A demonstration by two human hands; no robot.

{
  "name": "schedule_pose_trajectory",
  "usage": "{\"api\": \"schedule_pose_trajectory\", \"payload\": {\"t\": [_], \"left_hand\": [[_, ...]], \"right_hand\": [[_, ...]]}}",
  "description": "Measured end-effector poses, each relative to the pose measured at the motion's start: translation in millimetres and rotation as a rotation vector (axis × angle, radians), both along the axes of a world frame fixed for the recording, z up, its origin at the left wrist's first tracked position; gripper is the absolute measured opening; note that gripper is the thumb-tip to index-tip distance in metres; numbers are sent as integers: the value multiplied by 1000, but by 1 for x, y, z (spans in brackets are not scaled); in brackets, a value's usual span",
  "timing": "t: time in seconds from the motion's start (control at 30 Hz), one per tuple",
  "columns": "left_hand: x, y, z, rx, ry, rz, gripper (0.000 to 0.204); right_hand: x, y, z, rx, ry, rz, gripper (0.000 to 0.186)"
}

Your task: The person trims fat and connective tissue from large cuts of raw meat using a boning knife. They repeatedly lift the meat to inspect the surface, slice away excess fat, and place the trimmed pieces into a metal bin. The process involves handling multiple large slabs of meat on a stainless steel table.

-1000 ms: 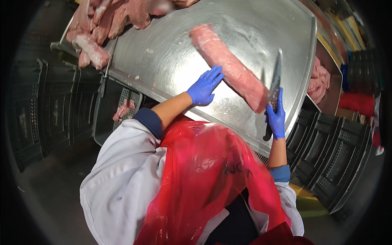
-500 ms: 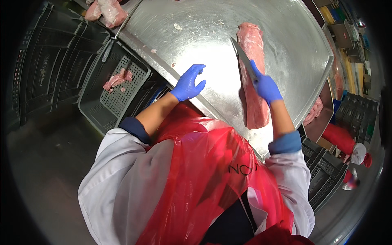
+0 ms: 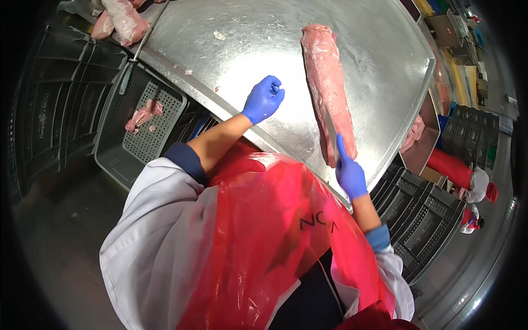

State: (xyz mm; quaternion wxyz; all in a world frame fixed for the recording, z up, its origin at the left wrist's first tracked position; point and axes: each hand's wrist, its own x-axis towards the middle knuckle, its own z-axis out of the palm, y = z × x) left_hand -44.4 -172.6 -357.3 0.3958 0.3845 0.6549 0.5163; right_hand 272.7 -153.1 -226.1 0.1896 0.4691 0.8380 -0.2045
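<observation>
A long, pale pink piece of boneless meat, like a loin (image 3: 324,71), lies lengthwise on the steel table (image 3: 379,71). My right hand (image 3: 351,177), in a blue glove, grips a knife by its handle, the index finger stretched along it. The knife's blade (image 3: 331,127) lies over the near part of the meat and points away from me. To the left of the meat, my blue-gloved left hand (image 3: 264,100) hovers over the table's near side. Its fingers are curled in, and nothing shows in them.
Left of the table is a grey perforated crate (image 3: 113,148) with meat scraps (image 3: 144,115) inside. A sharpening steel (image 3: 127,77) hangs at the table's corner by more meat pieces (image 3: 125,22). Black crates (image 3: 418,220) stand at right, with people in white and red farther off.
My right hand has drawn the knife toward me along the meat, from its middle to its near end. The fingers of my left hand have curled in. The view has shifted slightly.
</observation>
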Motion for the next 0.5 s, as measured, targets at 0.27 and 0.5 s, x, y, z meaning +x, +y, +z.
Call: {"api": "schedule_pose_trajectory", "payload": {"t": [0.27,0.5], "left_hand": [[107,57,22,-416,-177,-139,35],[111,44,-11,-293,-587,-8,12]], "right_hand": [[87,-14,33,82,301,-328,86],[-31,52,-34,228,514,-66,75]]}}
